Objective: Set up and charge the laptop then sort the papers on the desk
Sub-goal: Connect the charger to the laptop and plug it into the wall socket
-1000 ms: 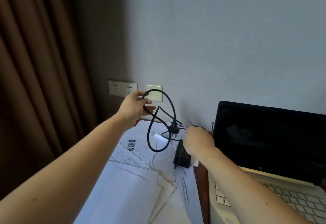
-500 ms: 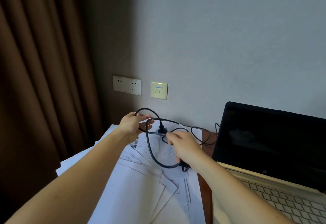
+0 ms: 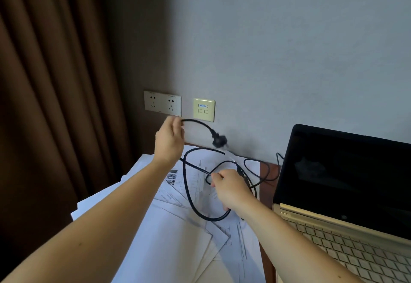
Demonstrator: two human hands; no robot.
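Observation:
My left hand [image 3: 170, 141] grips the black power cable [image 3: 189, 190] just below the double wall socket [image 3: 162, 103]. The cable's plug [image 3: 219, 140] hangs blurred in the air to the right of that hand. My right hand [image 3: 231, 189] pinches a loop of the same cable lower down, over the papers [image 3: 169, 238] spread on the desk. The gold laptop [image 3: 347, 227] stands open at the right with a dark screen. The charger brick is hidden behind my right hand.
A beige network plate [image 3: 204, 109] sits right of the socket. Brown curtains [image 3: 51, 104] hang at the left. A strip of wooden desk [image 3: 268, 171] shows between the papers and the laptop, with thin cable looped across it.
My left hand has risen with the cable up to the wall socket, and the plug swings free to its right. My right hand stays low on the cable loop.

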